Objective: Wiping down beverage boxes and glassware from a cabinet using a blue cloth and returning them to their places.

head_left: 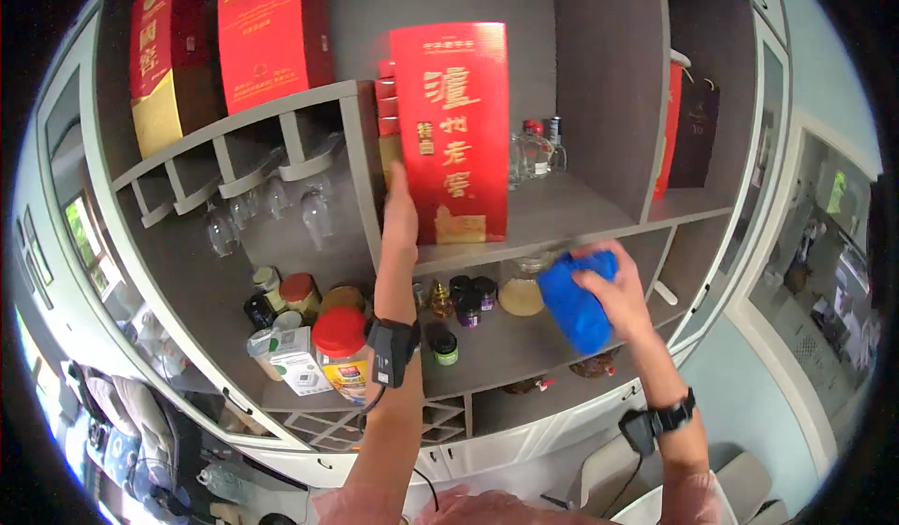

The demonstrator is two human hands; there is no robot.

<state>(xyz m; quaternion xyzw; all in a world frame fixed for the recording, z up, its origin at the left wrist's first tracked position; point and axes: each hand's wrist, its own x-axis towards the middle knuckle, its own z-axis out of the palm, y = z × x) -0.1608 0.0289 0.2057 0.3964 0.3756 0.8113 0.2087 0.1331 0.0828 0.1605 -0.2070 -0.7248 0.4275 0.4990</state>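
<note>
A tall red gift box with gold lettering stands upright at the front edge of the middle shelf. My left hand lies along its left side, fingers stretched upward and partly hidden behind the box edge. To the right and lower, my right hand grips a bunched blue cloth. The cloth hangs in front of the lower shelf, near a glass jar with pale contents. Several smaller red boxes are stacked just behind the tall box's left side.
Small bottles stand right of the tall box. Wine glasses hang from a rack at left. Below are a red-lidded jar, a white carton and dark jars. Two more red boxes occupy the upper left.
</note>
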